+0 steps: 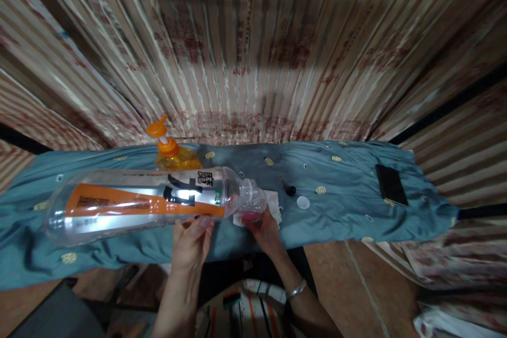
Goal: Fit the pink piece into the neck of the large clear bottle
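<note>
My left hand (193, 240) grips a large clear plastic bottle (138, 203) with an orange label, held on its side with its neck pointing right. The bottle's mouth sits over a small clear cup (252, 200) with pink at its bottom. My right hand (264, 229) is wrapped round that cup from below, above a white tissue (274, 205) lying on the blue-grey cloth (340, 206). A silver bracelet is on my right wrist.
An orange pump bottle (171, 153) stands behind the big bottle. A small black cap (291, 190) and a white lid (303, 202) lie right of the tissue. A dark phone (391, 185) rests at the cloth's right end. Striped curtains hang behind.
</note>
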{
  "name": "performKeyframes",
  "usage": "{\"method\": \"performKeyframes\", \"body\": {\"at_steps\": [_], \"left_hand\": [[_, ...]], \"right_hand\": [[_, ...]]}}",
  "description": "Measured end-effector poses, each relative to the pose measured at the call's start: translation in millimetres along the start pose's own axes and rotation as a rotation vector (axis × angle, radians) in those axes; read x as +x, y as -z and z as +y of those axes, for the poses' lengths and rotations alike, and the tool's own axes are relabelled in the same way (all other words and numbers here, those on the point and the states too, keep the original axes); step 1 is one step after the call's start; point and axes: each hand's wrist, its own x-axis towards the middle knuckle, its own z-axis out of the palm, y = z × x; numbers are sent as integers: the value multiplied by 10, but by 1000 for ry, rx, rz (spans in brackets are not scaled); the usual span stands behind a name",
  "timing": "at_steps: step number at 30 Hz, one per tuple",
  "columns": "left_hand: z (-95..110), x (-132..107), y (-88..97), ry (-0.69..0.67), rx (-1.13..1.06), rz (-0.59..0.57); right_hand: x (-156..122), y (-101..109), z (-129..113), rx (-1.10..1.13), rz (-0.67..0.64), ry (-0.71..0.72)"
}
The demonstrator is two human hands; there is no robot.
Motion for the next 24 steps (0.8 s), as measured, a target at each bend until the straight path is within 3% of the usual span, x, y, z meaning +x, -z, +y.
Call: {"method": "performKeyframes", "body": {"at_steps": [10,24], "left_hand": [[-94,19,77,-27,8,6],[-81,-112,128,76,41,-38]], "right_hand": [[-14,-17,36,-14,10,45],[-100,-22,72,-115,40,152]]}}
